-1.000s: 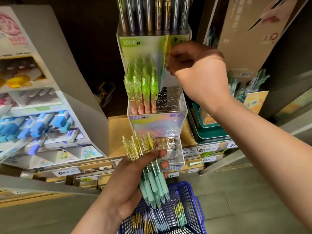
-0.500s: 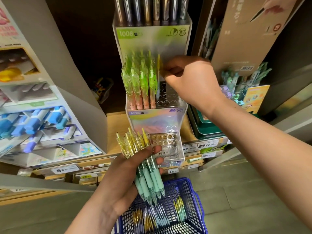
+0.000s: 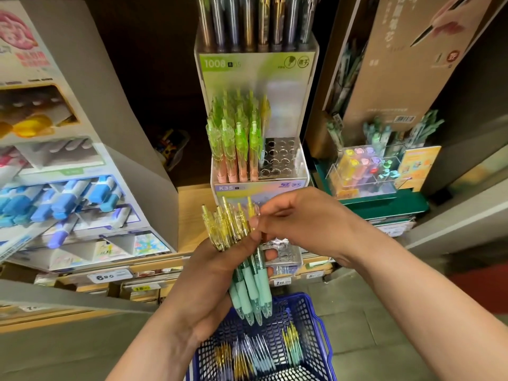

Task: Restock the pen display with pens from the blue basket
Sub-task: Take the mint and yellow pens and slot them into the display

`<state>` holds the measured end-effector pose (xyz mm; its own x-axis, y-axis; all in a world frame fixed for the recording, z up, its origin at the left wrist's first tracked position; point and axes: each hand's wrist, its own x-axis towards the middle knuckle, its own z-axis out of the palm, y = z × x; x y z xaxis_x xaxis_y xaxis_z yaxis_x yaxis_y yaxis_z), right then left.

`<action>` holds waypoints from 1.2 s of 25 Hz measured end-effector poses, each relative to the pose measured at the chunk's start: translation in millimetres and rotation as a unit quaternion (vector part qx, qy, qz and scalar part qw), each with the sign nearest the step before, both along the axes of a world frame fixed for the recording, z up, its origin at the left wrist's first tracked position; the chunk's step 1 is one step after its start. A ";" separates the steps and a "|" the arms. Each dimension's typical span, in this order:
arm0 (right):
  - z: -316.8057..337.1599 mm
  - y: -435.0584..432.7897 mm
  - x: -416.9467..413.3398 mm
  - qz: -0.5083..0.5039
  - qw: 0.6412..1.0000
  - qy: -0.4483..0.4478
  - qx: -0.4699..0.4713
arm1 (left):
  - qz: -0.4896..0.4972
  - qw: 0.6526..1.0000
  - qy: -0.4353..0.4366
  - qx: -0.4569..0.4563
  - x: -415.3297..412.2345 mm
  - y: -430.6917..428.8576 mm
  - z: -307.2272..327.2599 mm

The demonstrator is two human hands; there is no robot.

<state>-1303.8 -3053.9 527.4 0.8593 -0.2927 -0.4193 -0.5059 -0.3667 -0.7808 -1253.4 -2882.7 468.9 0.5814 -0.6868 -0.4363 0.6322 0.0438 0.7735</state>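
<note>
Right now, left hand (image 3: 209, 281): grip clenched around a bundle of pens (image 3: 242, 259), clear yellow tops fanned upward, mint-green barrels pointing down out of the fist.
Right hand (image 3: 299, 218): reaching across from the right, thumb and forefinger pinched on the yellow top of one pen at the right side of that bundle, so its grip is closed on that pen.
Pens versus grips: the bundle sits between the two hands, bottom half wrapped by the left, tops touched by the right fingertips (image 3: 254, 222).
Pen display (image 3: 283, 185): clear tiered stand on the wooden shelf, straight behind the hands; middle tier marked K35.
Middle tier: green-topped pens (image 3: 233, 141) fill the left side, one yellow-topped pen (image 3: 265, 111) stands just beside them, and open holes (image 3: 280, 158) show on the right.
Lower tier: mostly hidden behind the hands, a few open holes showing.
Top tier: dark and metallic pens (image 3: 255, 20) upright, marked 1008.
Blue basket (image 3: 310, 325): directly below the hands at the bottom edge of view, more pens lying inside it.
</note>
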 end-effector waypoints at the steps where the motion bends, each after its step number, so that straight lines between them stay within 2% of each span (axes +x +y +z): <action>1: -0.6 -0.4 0.2 -0.019 0.999 -0.012 0.031 | 0.003 1.000 0.000 -0.001 0.5 -0.2 -0.1; 6: 18.9 -22.8 9.1 -0.116 0.973 -0.142 0.139 | 0.034 0.999 0.039 -0.008 2.1 -3.3 -1.0; 10: 50.6 -60.4 28.0 -0.206 0.927 -0.296 0.100 | 0.038 0.997 0.063 -0.005 1.3 -4.7 -1.2; 13: 56.8 -72.7 43.5 -0.220 0.899 -0.376 0.031 | 0.037 0.997 0.062 0.006 -0.3 -5.8 -0.9; 16: 49.3 -72.4 54.4 -0.193 0.904 -0.378 -0.039 | 0.036 0.997 0.066 0.009 -0.8 -5.5 -1.1; 21: 38.2 -69.1 63.9 -0.160 0.911 -0.367 -0.101 | 0.030 0.997 0.067 0.014 -0.6 -3.6 -2.3; 27: 32.4 -60.3 70.2 -0.085 0.920 -0.256 -0.285 | 0.028 0.997 0.068 0.014 0.1 -4.2 -3.3; 30: 32.4 -55.6 61.1 -0.068 0.921 -0.200 -0.326 | 0.028 0.997 0.067 0.011 -0.1 -6.5 -1.8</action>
<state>-1242.7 -3109.5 559.8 0.8435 -0.4867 0.2272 -0.3010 -0.7787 -0.5505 -1253.5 -2889.2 467.1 0.5547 -0.6440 -0.5268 0.7267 0.0667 0.6837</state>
